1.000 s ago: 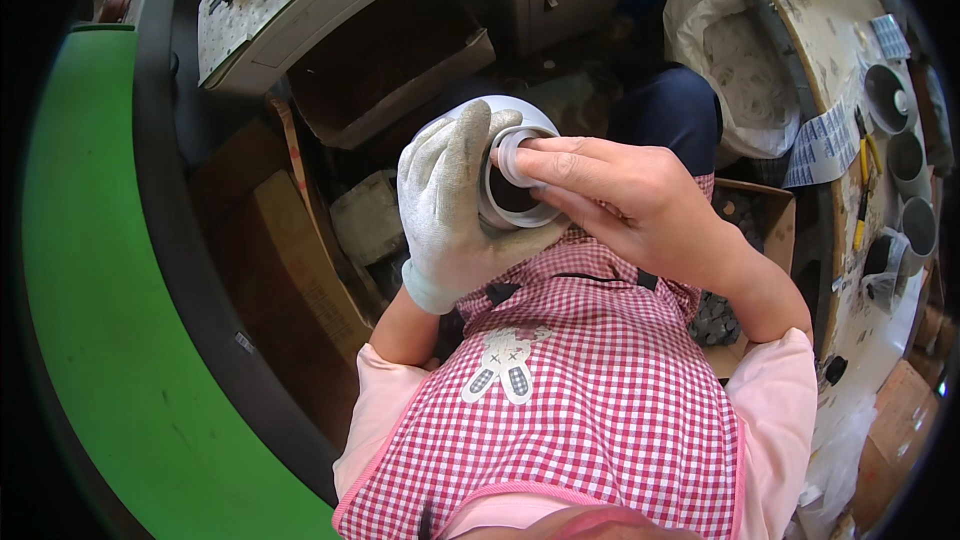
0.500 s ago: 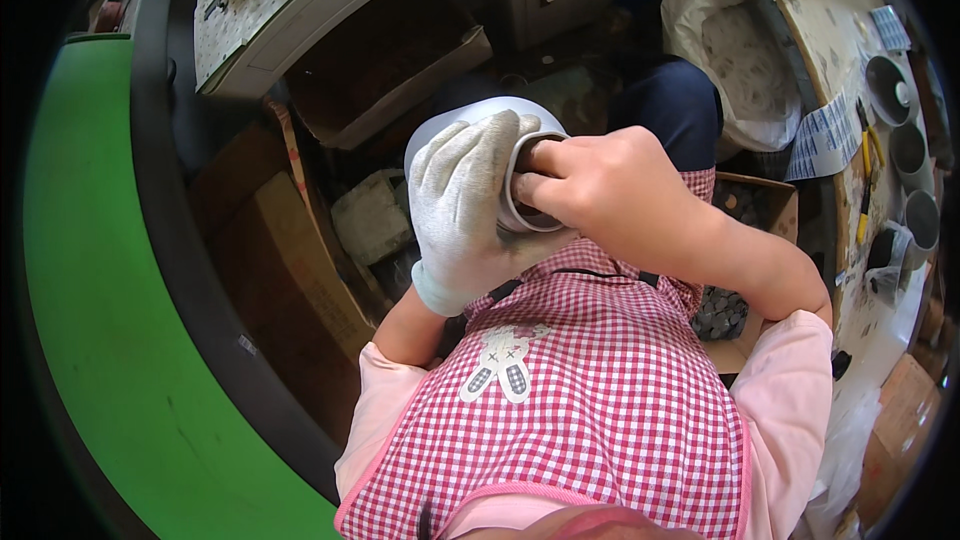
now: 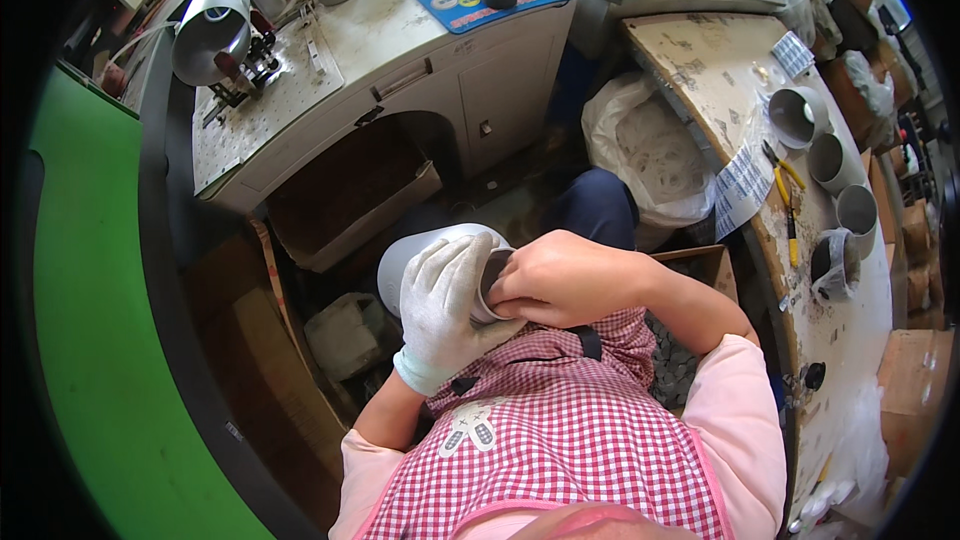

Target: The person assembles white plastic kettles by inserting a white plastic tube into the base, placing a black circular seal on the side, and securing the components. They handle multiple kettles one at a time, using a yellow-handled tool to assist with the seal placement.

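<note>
In my lap lies a light grey plastic pipe piece (image 3: 394,262), its open end turned to the right. My left hand (image 3: 440,290), in a whitish knit glove, is wrapped over the pipe close to that opening. Bare, my right hand (image 3: 568,278) reaches into the open end from the right with its fingers bent. The fingertips are hidden inside, so what they pinch there cannot be made out. Below the hands is the red checked apron (image 3: 580,420) that I wear.
A white desk (image 3: 345,50) with a metal fixture (image 3: 250,70) stands ahead. On the right-hand workbench (image 3: 690,50) are yellow-handled pliers (image 3: 787,205) and several grey pipe pieces (image 3: 797,117). A plastic bag (image 3: 655,155) of pale rings and a green panel (image 3: 100,290) flank me.
The view has tilted upward, showing more of the desk and bench. My right fingers have shifted at the pipe's mouth; my left hand still holds the pipe.
</note>
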A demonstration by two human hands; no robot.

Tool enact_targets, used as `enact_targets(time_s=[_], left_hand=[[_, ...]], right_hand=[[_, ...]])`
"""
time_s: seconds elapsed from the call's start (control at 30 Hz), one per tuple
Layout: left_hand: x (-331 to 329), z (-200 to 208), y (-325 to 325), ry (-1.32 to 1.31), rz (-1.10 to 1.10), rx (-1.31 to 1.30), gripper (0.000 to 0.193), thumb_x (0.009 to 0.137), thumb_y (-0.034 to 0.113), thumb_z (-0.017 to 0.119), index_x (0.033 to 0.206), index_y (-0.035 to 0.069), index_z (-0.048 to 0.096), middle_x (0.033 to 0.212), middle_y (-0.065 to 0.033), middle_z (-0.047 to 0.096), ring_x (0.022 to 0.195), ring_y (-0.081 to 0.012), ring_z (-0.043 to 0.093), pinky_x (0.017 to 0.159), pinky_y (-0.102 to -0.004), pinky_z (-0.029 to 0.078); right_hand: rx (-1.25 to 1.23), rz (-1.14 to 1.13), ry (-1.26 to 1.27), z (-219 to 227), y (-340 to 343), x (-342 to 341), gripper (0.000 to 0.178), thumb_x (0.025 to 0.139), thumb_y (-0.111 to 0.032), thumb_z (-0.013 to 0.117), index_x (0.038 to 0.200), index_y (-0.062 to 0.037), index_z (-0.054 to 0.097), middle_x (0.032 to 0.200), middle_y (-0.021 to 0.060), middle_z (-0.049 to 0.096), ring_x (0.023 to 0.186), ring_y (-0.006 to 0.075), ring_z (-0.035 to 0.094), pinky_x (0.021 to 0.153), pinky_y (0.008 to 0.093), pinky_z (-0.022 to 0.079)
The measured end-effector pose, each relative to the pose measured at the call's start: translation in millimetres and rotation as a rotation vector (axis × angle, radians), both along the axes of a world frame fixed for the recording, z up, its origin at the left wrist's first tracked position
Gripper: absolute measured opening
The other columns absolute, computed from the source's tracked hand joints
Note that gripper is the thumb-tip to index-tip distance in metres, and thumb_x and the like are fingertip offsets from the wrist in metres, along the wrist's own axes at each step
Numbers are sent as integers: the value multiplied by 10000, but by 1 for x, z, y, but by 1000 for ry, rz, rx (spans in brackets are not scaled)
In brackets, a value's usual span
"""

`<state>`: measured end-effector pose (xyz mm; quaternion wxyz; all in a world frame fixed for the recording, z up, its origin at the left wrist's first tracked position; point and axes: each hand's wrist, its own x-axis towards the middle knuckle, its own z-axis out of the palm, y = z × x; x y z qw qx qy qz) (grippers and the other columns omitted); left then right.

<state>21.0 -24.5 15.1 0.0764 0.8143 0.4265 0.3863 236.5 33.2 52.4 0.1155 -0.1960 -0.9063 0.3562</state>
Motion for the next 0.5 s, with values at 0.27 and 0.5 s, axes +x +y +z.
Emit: enact_targets(time_s=[0.27, 0.5], left_hand=[[-25, 4, 19, -197, 31, -18, 812, 692, 337, 928, 1374, 32, 609, 1315, -162, 675, 1206, -354, 645, 1046, -468, 484], [-86, -48, -18, -742, 117, -1249, 844, 1025, 755, 355, 1268, 37, 727, 1281, -120, 730, 1118, -282, 696, 968, -474, 548]], right_hand=[[35, -560, 141, 8, -6, 2, 256, 996, -264, 686, 993, -15, 749, 860, 161, 726, 789, 278, 681, 743, 393, 516], [-156, -777, 279, 20, 47, 31, 268, 1051, -209, 641, 1012, 43, 724, 788, 7, 639, 761, 84, 559, 689, 268, 459]])
